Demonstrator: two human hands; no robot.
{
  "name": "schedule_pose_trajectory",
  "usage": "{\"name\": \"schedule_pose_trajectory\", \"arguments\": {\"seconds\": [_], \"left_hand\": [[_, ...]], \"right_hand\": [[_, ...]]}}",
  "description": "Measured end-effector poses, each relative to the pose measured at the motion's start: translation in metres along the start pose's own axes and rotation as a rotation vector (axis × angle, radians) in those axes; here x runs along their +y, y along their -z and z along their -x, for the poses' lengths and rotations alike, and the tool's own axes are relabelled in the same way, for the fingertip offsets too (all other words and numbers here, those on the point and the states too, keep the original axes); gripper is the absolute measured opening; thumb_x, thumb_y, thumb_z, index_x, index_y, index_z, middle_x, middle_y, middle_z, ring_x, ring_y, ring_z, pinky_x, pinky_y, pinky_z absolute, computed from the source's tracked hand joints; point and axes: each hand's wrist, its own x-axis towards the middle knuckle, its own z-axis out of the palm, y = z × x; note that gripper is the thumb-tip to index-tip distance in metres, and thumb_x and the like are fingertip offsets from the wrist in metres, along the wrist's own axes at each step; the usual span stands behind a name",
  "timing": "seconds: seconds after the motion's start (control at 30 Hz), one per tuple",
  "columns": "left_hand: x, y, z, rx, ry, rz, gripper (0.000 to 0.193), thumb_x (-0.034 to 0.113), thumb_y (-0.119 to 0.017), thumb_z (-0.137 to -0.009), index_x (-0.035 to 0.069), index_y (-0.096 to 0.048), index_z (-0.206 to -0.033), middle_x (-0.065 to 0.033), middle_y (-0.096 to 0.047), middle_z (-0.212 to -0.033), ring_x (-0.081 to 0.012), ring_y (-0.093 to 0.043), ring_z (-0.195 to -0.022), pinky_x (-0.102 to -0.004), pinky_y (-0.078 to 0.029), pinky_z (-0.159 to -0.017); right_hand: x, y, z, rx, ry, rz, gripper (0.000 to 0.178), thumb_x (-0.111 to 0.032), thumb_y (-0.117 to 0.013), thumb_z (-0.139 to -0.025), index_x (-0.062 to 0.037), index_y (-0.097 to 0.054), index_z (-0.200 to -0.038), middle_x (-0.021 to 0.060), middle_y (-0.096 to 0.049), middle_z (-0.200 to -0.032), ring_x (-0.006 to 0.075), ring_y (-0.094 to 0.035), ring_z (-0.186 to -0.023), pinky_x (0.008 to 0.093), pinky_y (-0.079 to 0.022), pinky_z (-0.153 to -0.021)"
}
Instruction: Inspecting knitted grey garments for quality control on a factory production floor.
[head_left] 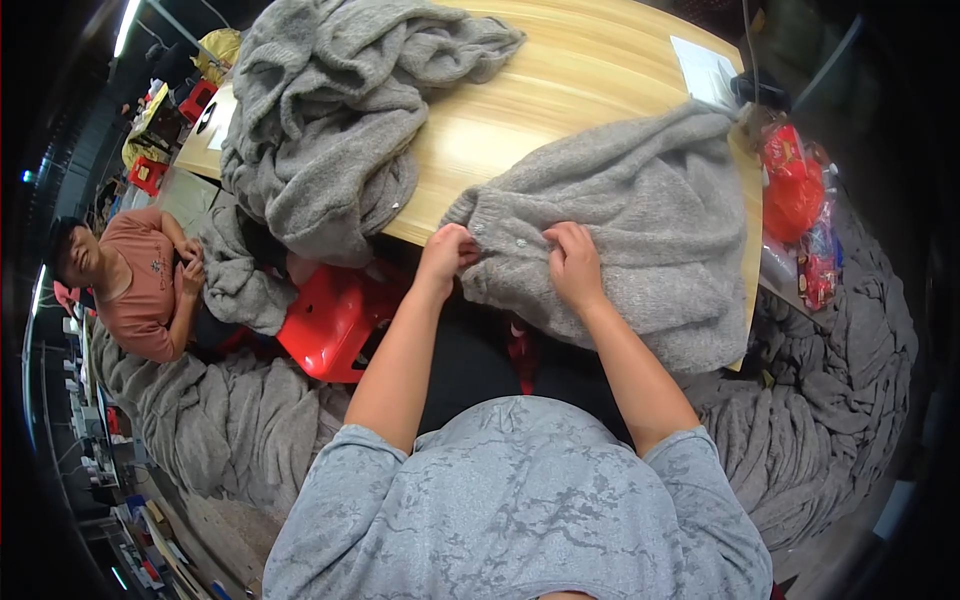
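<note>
A grey knitted sweater (pixel 650 230) is spread over the front right of the wooden table, partly hanging past its near edge. My left hand (pixel 448 256) is closed on the ribbed edge at the garment's left end. Fingers bent, my right hand (pixel 576 264) pinches the knit a little to the right of that edge. Between the hands, small pale spots (pixel 519 242) show on the fabric; what they are is too small to tell. Folds cover much of the sweater's shape.
A heap of grey knitwear (pixel 320 130) lies on the table's left. White paper (pixel 703 72) rests at the far right, near red plastic bags (pixel 793 185). A red stool (pixel 335 320) stands left of me; a seated person (pixel 140 270) handles grey knit. More knitwear (pixel 820 420) is piled around.
</note>
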Motion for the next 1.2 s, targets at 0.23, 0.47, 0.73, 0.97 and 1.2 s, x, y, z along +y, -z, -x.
{"name": "schedule_pose_trajectory", "arguments": {"seconds": [0.23,0.47,0.73,0.97,1.2], "left_hand": [[0.006,0.035,-0.001,-0.113,0.159,0.273,0.006,0.016,-0.055,-0.079,0.010,-0.055,-0.078,-0.0011,-0.057,-0.077,-0.0160,-0.055,-0.079,-0.0396,-0.045,-0.082],[0.004,0.032,-0.006,-0.229,0.095,0.353,0.004,0.010,-0.054,-0.080,0.009,-0.056,-0.077,-0.0013,-0.060,-0.079,-0.0184,-0.060,-0.080,-0.0431,-0.047,-0.080],[-0.002,0.037,-0.002,-0.174,0.068,0.329,0.005,0.009,-0.054,-0.079,0.009,-0.055,-0.075,-0.0026,-0.060,-0.081,-0.0198,-0.058,-0.083,-0.0440,-0.046,-0.081],[-0.006,0.053,0.003,-0.128,0.091,0.304,0.005,0.009,-0.053,-0.079,0.008,-0.054,-0.074,-0.0056,-0.060,-0.083,-0.0204,-0.057,-0.086,-0.0444,-0.044,-0.084],[0.003,0.021,-0.010,-0.192,0.085,0.278,0.008,0.012,-0.051,-0.081,0.006,-0.056,-0.083,-0.0073,-0.060,-0.091,-0.0204,-0.056,-0.090,-0.0377,-0.043,-0.085]], "right_hand": [[0.013,0.095,-0.042,-0.072,-0.351,-0.515,0.016,-0.002,-0.051,-0.080,-0.0015,-0.061,-0.094,0.0024,-0.060,-0.089,0.0094,-0.056,-0.083,0.0230,-0.044,-0.072],[0.217,0.240,-0.077,0.356,-0.541,0.354,0.023,-0.010,-0.054,-0.074,0.0012,-0.061,-0.092,0.0181,-0.063,-0.089,0.0278,-0.060,-0.086,0.0347,-0.046,-0.078],[0.194,0.170,-0.133,0.438,-0.585,0.433,0.025,-0.011,-0.046,-0.075,-0.0020,-0.058,-0.095,0.0214,-0.060,-0.091,0.0381,-0.057,-0.088,0.0432,-0.045,-0.078],[0.172,0.138,-0.144,0.349,-0.319,0.113,0.020,-0.006,-0.040,-0.075,-0.0041,-0.056,-0.087,0.0218,-0.057,-0.087,0.0374,-0.054,-0.087,0.0426,-0.043,-0.076],[0.316,0.229,-0.114,0.334,-0.361,0.609,0.035,-0.028,-0.049,-0.082,0.0000,-0.056,-0.102,0.0236,-0.058,-0.096,0.0376,-0.055,-0.093,0.0442,-0.043,-0.078]]}}
